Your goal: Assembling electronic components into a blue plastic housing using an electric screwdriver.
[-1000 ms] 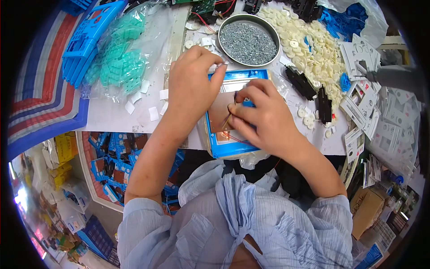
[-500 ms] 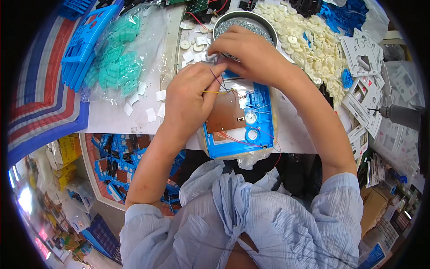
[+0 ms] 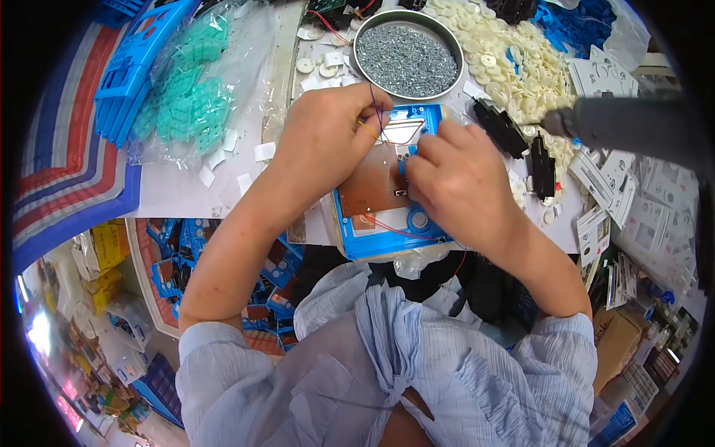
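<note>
A blue plastic casing (image 3: 358,243) lies in front of me with a brown circuit board (image 3: 366,195) inside it. My left hand (image 3: 328,134) is closed in a pinch at the board's upper left, on thin yellow and purple wires (image 3: 368,128). My right hand (image 3: 465,182) rests over the casing's right side, fingers curled down beside the board's right edge. A small bit of blue shows at its fingertips, but what they grip is hidden. Red wires (image 3: 387,227) run along the casing's lower part.
A round metal tray of small screws (image 3: 408,61) stands beyond the casing. Cream plastic wheels (image 3: 514,71) are heaped to its right, near black parts (image 3: 542,165). A power screwdriver (image 3: 625,127) hangs at right. Bagged green parts (image 3: 197,108) lie left; a basket (image 3: 153,287) of blue assemblies sits below.
My right hand has moved from the screw tray down to the casing's right side, covering a white wheel there. The left hand stays on the wires. The screwdriver has swung inward.
</note>
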A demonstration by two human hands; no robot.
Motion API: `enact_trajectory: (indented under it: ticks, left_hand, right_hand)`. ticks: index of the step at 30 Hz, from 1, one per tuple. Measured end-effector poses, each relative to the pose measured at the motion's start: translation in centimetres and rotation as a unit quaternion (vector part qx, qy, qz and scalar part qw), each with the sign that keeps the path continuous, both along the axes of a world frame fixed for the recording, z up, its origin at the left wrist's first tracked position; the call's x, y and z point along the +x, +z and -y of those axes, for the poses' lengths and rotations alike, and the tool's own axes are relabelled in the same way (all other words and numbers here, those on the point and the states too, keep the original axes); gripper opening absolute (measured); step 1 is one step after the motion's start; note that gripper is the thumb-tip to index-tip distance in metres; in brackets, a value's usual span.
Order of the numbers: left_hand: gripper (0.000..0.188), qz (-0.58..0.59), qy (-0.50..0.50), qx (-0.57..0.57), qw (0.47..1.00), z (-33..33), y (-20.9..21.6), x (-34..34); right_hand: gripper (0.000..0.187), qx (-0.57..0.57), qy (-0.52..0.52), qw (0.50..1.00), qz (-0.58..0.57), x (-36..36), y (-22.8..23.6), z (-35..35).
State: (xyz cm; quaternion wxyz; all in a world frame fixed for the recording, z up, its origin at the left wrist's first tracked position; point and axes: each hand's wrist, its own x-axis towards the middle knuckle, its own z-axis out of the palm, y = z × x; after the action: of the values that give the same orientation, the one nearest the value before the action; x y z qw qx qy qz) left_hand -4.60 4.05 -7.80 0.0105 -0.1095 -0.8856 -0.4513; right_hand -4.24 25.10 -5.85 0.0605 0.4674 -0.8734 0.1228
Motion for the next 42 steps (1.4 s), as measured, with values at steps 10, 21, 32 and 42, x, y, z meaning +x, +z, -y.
enact_trajectory:
  ticks: [10, 21, 32, 42]
  left_hand:
    - [0.011, -0.008, -0.163, -0.108, 0.981, -0.6, 0.5, -2.1]
    - [0.013, -0.079, -0.232, -0.244, 0.938, -2.0, 0.6, -1.8]
    - [0.015, -0.063, -0.251, -0.256, 0.931, -1.7, 1.0, -0.4]
    - [0.018, 0.073, -0.289, -0.390, 0.871, -3.8, 4.4, -5.1]
  right_hand:
    - [0.011, -0.059, -0.024, 0.997, 0.032, 2.0, -1.8, -0.7]
    - [0.009, -0.083, -0.028, 0.996, 0.022, 1.9, -2.2, -0.7]
    - [0.010, -0.098, -0.029, 0.994, 0.034, 2.3, -2.2, -0.7]
    - [0.011, -0.052, -0.032, 0.997, 0.036, 1.9, -0.8, -0.3]
